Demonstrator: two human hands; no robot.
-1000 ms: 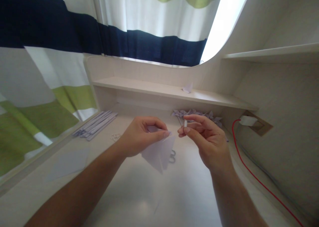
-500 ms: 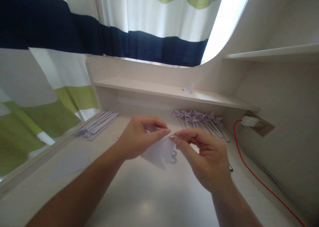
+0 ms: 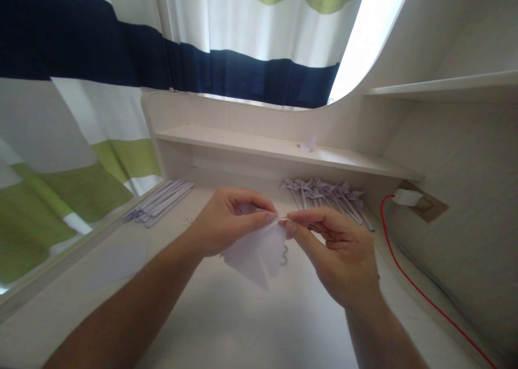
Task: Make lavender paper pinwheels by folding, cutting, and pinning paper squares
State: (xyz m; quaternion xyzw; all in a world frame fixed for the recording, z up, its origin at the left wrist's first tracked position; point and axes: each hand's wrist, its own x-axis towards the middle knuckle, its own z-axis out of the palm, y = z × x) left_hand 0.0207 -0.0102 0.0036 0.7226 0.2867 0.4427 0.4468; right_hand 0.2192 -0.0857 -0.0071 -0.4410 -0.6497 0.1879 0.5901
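Observation:
A sheet of thin white paper [image 3: 253,255], cut and partly folded, hangs above the desk from my left hand [image 3: 229,223]. The thumb and fingers of that hand are closed on its upper edge. My right hand [image 3: 338,250] pinches a thin white piece [image 3: 284,219] between thumb and forefinger, its tip touching the paper's upper corner. What this piece is, I cannot make out. Grey looped handles [image 3: 285,255], like those of scissors, show behind the paper; the rest is hidden.
Rolled paper sticks [image 3: 159,203] lie at the back left, flat white paper [image 3: 117,264] nearer. Small white bits [image 3: 188,221] sit beside my left hand. Several paper pinwheels [image 3: 324,191] rest back right. A folded paper [image 3: 308,143] stands on the shelf [image 3: 243,142]. A red cable [image 3: 408,274] runs right.
The paper has tilted and spread lower, showing more of its face. My right hand has shifted slightly right, still pinching at the paper's upper corner. The left hand has barely moved.

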